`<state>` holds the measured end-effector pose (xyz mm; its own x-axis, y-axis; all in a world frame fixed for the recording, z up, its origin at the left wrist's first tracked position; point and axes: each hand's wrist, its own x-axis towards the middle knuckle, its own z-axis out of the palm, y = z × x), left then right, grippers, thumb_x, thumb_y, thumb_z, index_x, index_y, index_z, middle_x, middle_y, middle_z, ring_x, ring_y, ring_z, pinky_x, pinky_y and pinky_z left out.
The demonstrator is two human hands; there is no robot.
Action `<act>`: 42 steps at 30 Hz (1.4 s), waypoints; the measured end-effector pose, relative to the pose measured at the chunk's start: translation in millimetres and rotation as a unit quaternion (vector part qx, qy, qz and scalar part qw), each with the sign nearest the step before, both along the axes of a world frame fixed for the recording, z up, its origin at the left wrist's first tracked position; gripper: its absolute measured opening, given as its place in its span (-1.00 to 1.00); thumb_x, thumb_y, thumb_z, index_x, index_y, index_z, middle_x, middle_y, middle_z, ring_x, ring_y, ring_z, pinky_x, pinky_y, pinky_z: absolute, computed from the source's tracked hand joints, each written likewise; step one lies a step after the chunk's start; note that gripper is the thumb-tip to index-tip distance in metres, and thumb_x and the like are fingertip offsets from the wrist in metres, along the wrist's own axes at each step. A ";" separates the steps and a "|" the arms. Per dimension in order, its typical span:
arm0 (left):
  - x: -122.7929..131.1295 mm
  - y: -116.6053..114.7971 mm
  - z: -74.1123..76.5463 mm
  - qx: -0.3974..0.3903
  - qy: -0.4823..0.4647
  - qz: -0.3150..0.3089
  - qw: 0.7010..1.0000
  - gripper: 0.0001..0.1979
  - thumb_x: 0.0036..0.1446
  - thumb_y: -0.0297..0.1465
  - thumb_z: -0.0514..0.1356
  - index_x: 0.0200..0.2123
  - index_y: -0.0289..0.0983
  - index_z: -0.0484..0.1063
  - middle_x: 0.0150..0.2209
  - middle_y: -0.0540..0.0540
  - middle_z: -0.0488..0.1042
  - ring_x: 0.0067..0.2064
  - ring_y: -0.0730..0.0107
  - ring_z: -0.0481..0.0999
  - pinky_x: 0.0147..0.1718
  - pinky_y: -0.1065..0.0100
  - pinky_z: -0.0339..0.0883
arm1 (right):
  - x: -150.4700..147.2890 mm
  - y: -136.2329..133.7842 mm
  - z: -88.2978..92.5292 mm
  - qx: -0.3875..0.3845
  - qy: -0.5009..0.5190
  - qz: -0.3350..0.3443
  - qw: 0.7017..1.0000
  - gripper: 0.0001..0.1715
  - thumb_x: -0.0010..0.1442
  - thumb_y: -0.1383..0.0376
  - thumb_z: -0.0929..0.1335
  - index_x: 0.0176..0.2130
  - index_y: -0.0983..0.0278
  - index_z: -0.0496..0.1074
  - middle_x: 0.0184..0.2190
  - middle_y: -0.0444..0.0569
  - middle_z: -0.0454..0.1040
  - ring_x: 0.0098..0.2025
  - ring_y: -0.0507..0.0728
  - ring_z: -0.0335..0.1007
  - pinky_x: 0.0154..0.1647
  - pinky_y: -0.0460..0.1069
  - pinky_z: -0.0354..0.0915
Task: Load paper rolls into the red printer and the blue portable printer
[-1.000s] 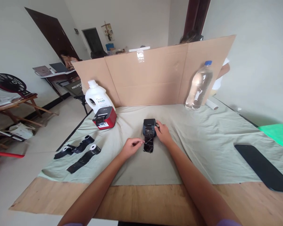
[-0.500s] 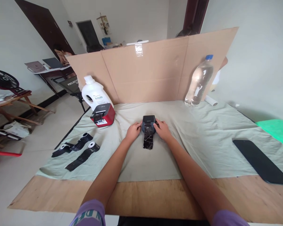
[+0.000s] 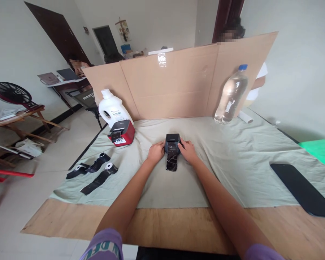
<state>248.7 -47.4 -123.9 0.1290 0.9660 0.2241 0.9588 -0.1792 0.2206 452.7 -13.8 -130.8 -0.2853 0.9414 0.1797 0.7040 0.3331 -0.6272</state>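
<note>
A small dark label printer [image 3: 172, 141] stands on the pale cloth [image 3: 178, 180] in the middle of the table. A strip of black marbled paper [image 3: 171, 161] hangs out of its front towards me. My left hand [image 3: 156, 152] grips the printer's left side with curled fingers. My right hand [image 3: 187, 150] holds the right side the same way. Both forearms reach in from the near edge.
A red and black printer [image 3: 121, 132] and a white jug [image 3: 113, 109] stand at the back left. Loose black paper rolls [image 3: 96, 172] lie at the left. A water bottle [image 3: 231, 95] leans by the cardboard screen [image 3: 178, 86]. A black phone [image 3: 303, 189] lies at the right. People sit behind the screen.
My left hand let go of the paper strip's edge and moved up to the printer's left side. Both hands now clasp the printer. The view shifted a little.
</note>
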 end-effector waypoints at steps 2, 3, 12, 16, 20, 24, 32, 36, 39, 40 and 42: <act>2.9 -1.6 -1.4 0.006 -0.006 0.008 1.000 -0.61 0.28 -0.52 -0.02 0.04 -0.29 0.52 -0.14 -0.23 0.52 -0.12 0.13 0.52 -0.10 0.23 0.31 | 0.2 -0.3 -0.3 0.006 0.009 0.001 1.000 -0.38 0.39 0.11 0.12 0.31 0.29 0.26 0.00 0.15 0.52 0.16 0.28 0.22 0.22 0.17 0.08; 3.9 -2.1 -2.0 0.009 -0.011 0.011 1.000 -0.61 0.28 -0.52 -0.02 0.04 -0.28 0.52 -0.14 -0.22 0.53 -0.11 0.14 0.52 -0.10 0.24 0.31 | 0.3 -0.5 -0.5 0.008 0.016 -0.001 1.000 -0.38 0.39 0.11 0.13 0.31 0.29 0.27 -0.01 0.15 0.53 0.16 0.29 0.23 0.21 0.18 0.09; -2.4 -1.6 -2.8 0.011 -0.104 -0.013 0.994 -0.55 0.33 -0.44 -0.04 0.22 -0.20 0.38 -0.10 -0.12 0.53 -0.05 0.25 0.52 -0.05 0.31 0.36 | 3.2 1.9 -6.4 0.046 0.091 0.005 0.995 -0.40 0.34 0.13 0.18 0.29 0.21 0.32 0.23 0.00 0.40 0.10 0.26 0.29 0.18 0.16 0.17; -3.7 -2.8 -4.1 0.028 -0.169 -0.018 0.985 -0.54 0.39 -0.33 -0.11 0.23 -0.21 0.36 0.01 -0.13 0.52 0.04 0.24 0.49 0.05 0.27 0.34 | 3.2 1.6 -6.7 0.043 0.076 0.011 0.996 -0.38 0.36 0.09 0.16 0.32 0.17 0.27 0.29 -0.02 0.33 0.15 0.27 0.28 0.19 0.20 0.14; -3.0 -4.4 -3.8 0.036 -0.182 -0.026 0.982 -0.51 0.43 -0.23 -0.15 0.24 -0.23 0.36 0.04 -0.14 0.50 0.07 0.24 0.48 0.11 0.25 0.32 | 2.5 1.3 -5.9 0.047 0.078 0.007 0.996 -0.36 0.37 0.07 0.15 0.33 0.19 0.24 0.30 -0.02 0.32 0.16 0.29 0.25 0.20 0.21 0.13; -2.5 -4.9 -2.1 0.033 -0.166 -0.023 0.985 -0.50 0.43 -0.21 -0.15 0.25 -0.25 0.35 -0.01 -0.16 0.51 0.03 0.24 0.50 0.06 0.24 0.35 | 1.7 2.3 -5.1 0.033 0.081 0.005 0.996 -0.33 0.36 0.06 0.14 0.36 0.20 0.20 0.31 -0.05 0.30 0.15 0.30 0.23 0.23 0.23 0.12; -1.3 -7.7 3.3 0.022 -0.139 -0.028 0.990 -0.53 0.42 -0.22 -0.09 0.27 -0.20 0.32 -0.05 -0.15 0.51 -0.01 0.22 0.52 0.01 0.23 0.37 | -6.8 11.4 0.1 0.003 0.090 -0.037 0.995 -0.37 0.38 0.05 0.09 0.32 0.12 0.27 0.21 -0.09 0.43 0.04 0.27 0.28 0.19 0.21 0.17; -1.5 -8.0 3.1 0.027 -0.140 -0.031 0.989 -0.54 0.42 -0.23 -0.09 0.25 -0.19 0.34 -0.07 -0.15 0.51 -0.04 0.23 0.52 -0.03 0.24 0.38 | -8.3 21.7 2.3 -0.007 0.091 -0.023 0.996 -0.36 0.37 0.09 0.10 0.33 0.19 0.26 0.24 -0.06 0.40 0.08 0.27 0.26 0.22 0.19 0.15; -2.0 -7.1 2.5 0.020 -0.140 -0.030 0.989 -0.54 0.42 -0.22 -0.09 0.25 -0.21 0.35 -0.06 -0.16 0.50 -0.05 0.24 0.52 -0.05 0.27 0.37 | -4.1 27.6 3.7 -0.030 0.094 0.000 0.995 -0.34 0.36 0.08 0.12 0.35 0.21 0.23 0.26 -0.05 0.37 0.11 0.27 0.25 0.25 0.18 0.13; -2.1 -6.6 2.3 0.016 -0.137 -0.027 0.990 -0.53 0.42 -0.22 -0.09 0.25 -0.21 0.34 -0.06 -0.16 0.50 -0.05 0.25 0.52 -0.05 0.28 0.37 | -1.7 29.2 4.3 -0.030 0.093 0.013 0.995 -0.33 0.36 0.07 0.13 0.35 0.20 0.22 0.27 -0.05 0.36 0.11 0.27 0.25 0.25 0.18 0.13; -2.3 -5.6 2.0 0.008 -0.125 -0.019 0.992 -0.53 0.42 -0.21 -0.09 0.27 -0.20 0.33 -0.06 -0.15 0.50 -0.03 0.25 0.51 -0.05 0.29 0.35 | 3.3 33.0 6.6 -0.020 0.087 0.030 0.996 -0.32 0.36 0.02 0.14 0.35 0.20 0.23 0.25 -0.03 0.38 0.12 0.26 0.25 0.25 0.17 0.14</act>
